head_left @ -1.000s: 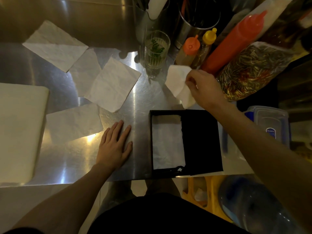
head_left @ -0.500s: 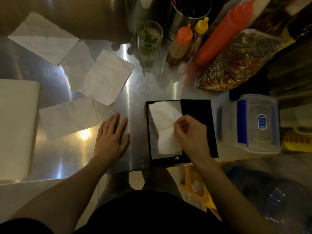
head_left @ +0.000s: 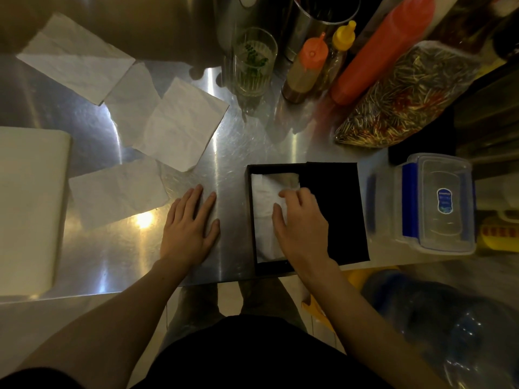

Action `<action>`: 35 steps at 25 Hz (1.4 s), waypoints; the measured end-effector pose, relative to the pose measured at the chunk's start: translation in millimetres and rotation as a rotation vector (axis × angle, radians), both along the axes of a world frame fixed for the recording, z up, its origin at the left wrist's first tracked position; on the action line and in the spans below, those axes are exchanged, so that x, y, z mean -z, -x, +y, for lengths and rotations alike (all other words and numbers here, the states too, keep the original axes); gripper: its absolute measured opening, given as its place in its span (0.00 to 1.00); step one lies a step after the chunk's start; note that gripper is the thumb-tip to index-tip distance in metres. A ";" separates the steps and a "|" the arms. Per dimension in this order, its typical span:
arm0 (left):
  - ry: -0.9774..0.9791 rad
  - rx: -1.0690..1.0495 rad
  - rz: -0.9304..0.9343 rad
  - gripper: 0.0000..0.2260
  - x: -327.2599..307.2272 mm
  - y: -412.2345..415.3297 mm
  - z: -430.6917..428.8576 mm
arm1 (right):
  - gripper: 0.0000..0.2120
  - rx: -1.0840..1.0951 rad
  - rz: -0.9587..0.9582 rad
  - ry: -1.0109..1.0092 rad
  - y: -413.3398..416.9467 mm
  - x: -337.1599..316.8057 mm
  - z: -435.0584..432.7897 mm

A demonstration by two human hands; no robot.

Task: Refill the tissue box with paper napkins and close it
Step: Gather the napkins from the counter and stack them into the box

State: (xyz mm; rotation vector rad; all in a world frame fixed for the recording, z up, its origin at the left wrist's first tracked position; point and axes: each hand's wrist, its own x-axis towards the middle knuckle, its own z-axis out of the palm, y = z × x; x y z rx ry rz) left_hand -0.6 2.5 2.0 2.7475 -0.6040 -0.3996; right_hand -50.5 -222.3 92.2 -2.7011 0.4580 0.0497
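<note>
A black tissue box [head_left: 334, 211] lies at the front edge of the steel counter, its left part uncovered, with white napkins [head_left: 262, 203] inside. My right hand [head_left: 302, 220] reaches into that opening and its fingers pinch a folded white napkin down onto the ones in the box. My left hand [head_left: 189, 224] lies flat on the counter just left of the box, fingers apart, holding nothing. Several loose napkins [head_left: 179, 122] lie spread on the counter to the upper left.
A cream board [head_left: 28, 209] sits at the far left. Behind the box stand a glass [head_left: 254, 63], sauce bottles [head_left: 306, 68], a red squeeze bottle [head_left: 379, 51] and a bag of toothpicks [head_left: 401, 99]. A clear lidded container [head_left: 434, 203] stands right of the box.
My right hand carried a napkin from near the bottles down into the box and now presses it lower inside. My left hand stayed flat on the counter.
</note>
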 end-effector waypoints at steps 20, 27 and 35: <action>0.006 0.036 0.014 0.27 -5.7 -2.6 12.7 | 0.17 -0.334 -0.270 -0.045 -68.7 -3.5 5.4; -0.083 0.064 0.017 0.29 -2.1 -3.4 60.8 | 0.19 -0.614 0.030 -0.205 -200.1 17.7 29.1; -0.036 0.046 0.015 0.27 -2.0 -4.5 62.4 | 0.17 -0.918 0.160 0.027 -270.8 35.1 40.6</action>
